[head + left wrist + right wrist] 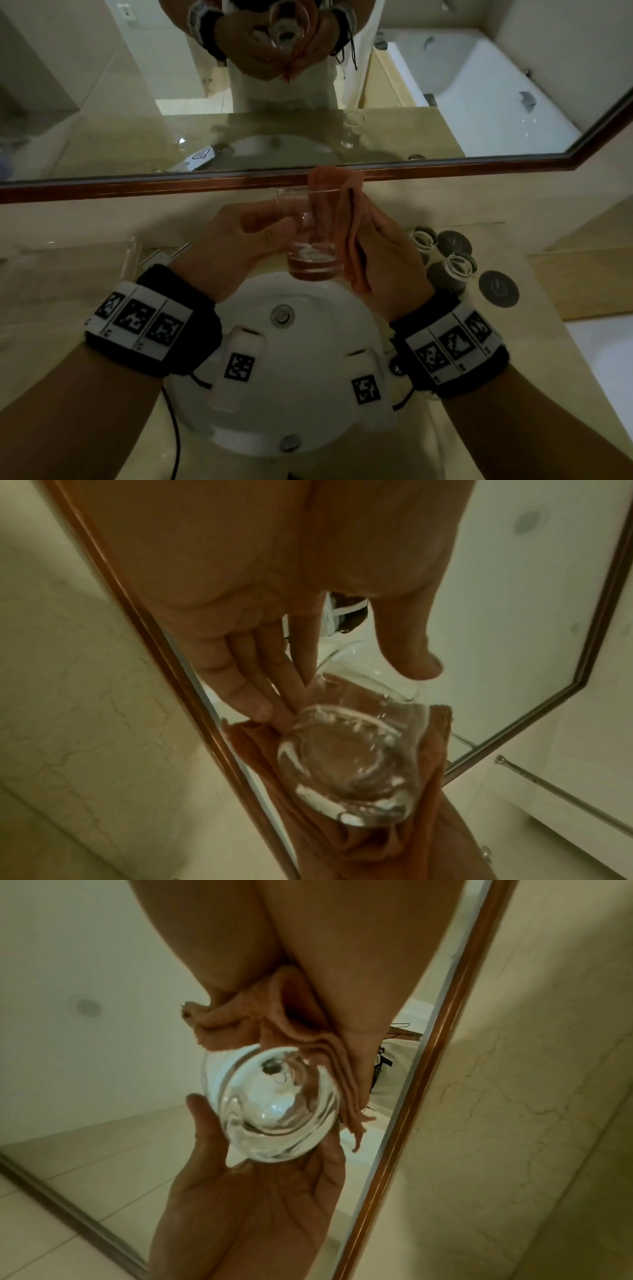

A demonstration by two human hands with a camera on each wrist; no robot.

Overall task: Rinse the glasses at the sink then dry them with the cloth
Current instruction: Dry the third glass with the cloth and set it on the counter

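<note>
Over the white sink [318,383] my left hand [270,226] grips a clear tumbler glass [310,236], thumb on the near side and fingers round the far side. My right hand [383,253] holds a folded orange cloth [349,222] against the glass's right wall. In the left wrist view the glass [349,772] points its thick base at the camera, with the cloth [359,845] behind it and my left hand [342,680] round it. The right wrist view has the cloth [301,1031] bunched in my right hand [294,993], touching the glass [274,1110].
Two more glasses [424,240] [459,265] stand on dark round coasters on the counter right of the sink, with a bare coaster [498,287] beside them. A wood-framed mirror [274,178] runs just behind the hands. A clear tray [132,253] lies at left.
</note>
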